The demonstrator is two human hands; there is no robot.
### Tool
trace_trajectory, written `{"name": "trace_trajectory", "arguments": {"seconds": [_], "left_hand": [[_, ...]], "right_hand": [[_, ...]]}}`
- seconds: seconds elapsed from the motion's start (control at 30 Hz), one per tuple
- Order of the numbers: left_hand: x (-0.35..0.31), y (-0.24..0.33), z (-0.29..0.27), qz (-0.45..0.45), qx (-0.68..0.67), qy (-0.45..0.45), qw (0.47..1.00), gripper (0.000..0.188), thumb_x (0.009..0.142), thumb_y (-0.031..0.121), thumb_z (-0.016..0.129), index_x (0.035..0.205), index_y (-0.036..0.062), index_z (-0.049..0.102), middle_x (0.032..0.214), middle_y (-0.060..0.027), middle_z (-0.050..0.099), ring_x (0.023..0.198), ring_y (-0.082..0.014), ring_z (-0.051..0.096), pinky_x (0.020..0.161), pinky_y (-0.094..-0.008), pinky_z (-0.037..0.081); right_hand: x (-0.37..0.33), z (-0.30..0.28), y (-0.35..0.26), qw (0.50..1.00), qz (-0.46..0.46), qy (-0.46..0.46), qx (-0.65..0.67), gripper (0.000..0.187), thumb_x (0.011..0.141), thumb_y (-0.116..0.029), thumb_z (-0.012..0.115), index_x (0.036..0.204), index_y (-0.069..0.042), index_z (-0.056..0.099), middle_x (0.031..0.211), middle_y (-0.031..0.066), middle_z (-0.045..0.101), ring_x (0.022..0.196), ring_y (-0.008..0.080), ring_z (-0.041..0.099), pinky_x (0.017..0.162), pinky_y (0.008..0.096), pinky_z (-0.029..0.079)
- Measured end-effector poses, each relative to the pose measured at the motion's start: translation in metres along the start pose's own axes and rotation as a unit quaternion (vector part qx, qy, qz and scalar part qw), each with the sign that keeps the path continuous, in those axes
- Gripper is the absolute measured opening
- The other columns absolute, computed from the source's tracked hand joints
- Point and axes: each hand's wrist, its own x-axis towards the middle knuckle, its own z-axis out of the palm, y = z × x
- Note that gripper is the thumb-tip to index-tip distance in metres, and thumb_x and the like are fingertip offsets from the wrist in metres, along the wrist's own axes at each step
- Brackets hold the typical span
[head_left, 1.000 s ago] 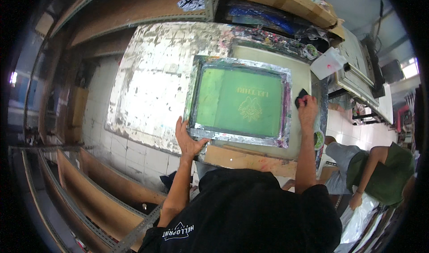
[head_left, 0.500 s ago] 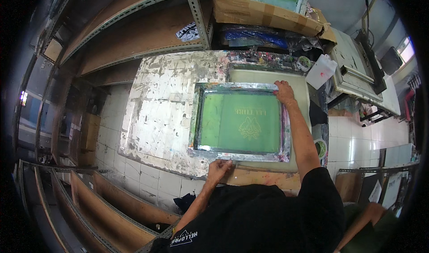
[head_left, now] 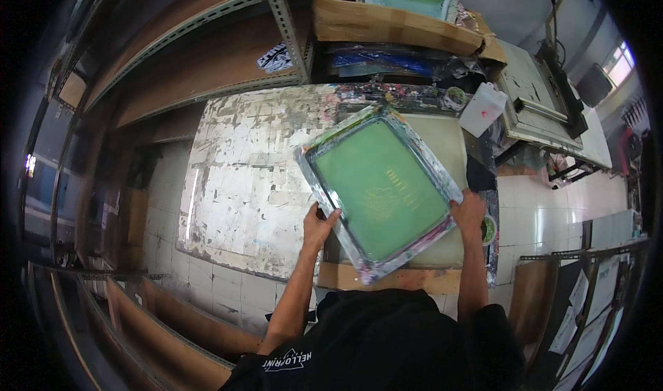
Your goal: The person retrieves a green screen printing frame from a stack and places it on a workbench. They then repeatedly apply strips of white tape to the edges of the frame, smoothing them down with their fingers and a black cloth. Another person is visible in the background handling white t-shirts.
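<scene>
A screen printing frame (head_left: pixel 376 184) with green mesh and a paint-stained metal border is held turned at a slant over the worktable (head_left: pixel 235 177). Faint yellowish lettering and a drawn motif show on its mesh. My left hand (head_left: pixel 320 226) grips the border at its lower left side, thumb on top and fingers mostly hidden beneath. At the right corner my right hand (head_left: pixel 469 210) is closed round the border. Partly under the frame lies a pale flat panel (head_left: pixel 442 139).
A white plastic jug (head_left: pixel 483 110) stands at the table's back right beside a small tub (head_left: pixel 455 99). Another tub (head_left: pixel 489 230) sits at the right edge. Shelving (head_left: pixel 200 66) rises behind and left; a cardboard box (head_left: pixel 394 26) is at the back.
The screen frame has swung clockwise from square to a slant, its lower corner now nearer me. My right hand came down toward me; my left hand moved up onto the frame's left side.
</scene>
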Motion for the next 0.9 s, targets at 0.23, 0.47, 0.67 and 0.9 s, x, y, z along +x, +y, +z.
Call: {"name": "trace_trajectory", "arguments": {"seconds": [0.23,0.47,0.67,0.9], "left_hand": [[0.053,0.014,0.017,0.089,0.195,-0.018,0.977,0.091,0.062,0.009,0.082,0.138,-0.013,0.037,0.121,-0.0306,0.06,0.115,-0.0359,0.06,0.098,-0.0364,0.046],[0.046,0.001,0.012,0.17,0.239,-0.061,0.954,0.094,0.065,-0.003,0.065,0.149,-0.0023,0.023,0.127,-0.0313,0.049,0.117,-0.0457,0.048,0.103,-0.042,0.041],[-0.037,-0.009,-0.002,0.166,0.302,-0.054,0.937,0.099,0.059,-0.009,0.058,0.149,-0.0053,0.017,0.149,-0.0282,0.029,0.125,-0.0492,0.037,0.109,-0.0484,0.033],[-0.074,-0.063,-0.005,0.163,0.266,0.023,0.95,0.084,0.062,-0.007,0.053,0.143,-0.0073,0.03,0.147,-0.0304,0.032,0.125,-0.0498,0.036,0.11,-0.0524,0.028]], "right_hand": [[-0.094,-0.011,-0.016,0.997,0.044,-0.065,0.01,0.033,0.07,-0.027,0.077,0.082,0.001,0.065,0.079,0.0224,0.068,0.077,0.0376,0.069,0.07,0.0451,0.056],[-0.129,0.017,-0.008,0.992,0.053,-0.103,0.043,0.04,0.067,-0.029,0.08,0.083,0.004,0.064,0.075,0.0242,0.067,0.072,0.0409,0.068,0.068,0.0449,0.056],[-0.121,0.001,0.021,0.979,0.061,-0.076,0.177,0.033,0.071,-0.022,0.078,0.091,0.002,0.066,0.087,0.0229,0.067,0.079,0.0436,0.065,0.074,0.0464,0.053],[-0.109,-0.008,0.068,0.999,-0.02,0.045,0.01,0.032,0.071,-0.005,0.071,0.101,0.0,0.062,0.114,0.023,0.059,0.114,0.0468,0.049,0.1,0.0555,0.036]]}}
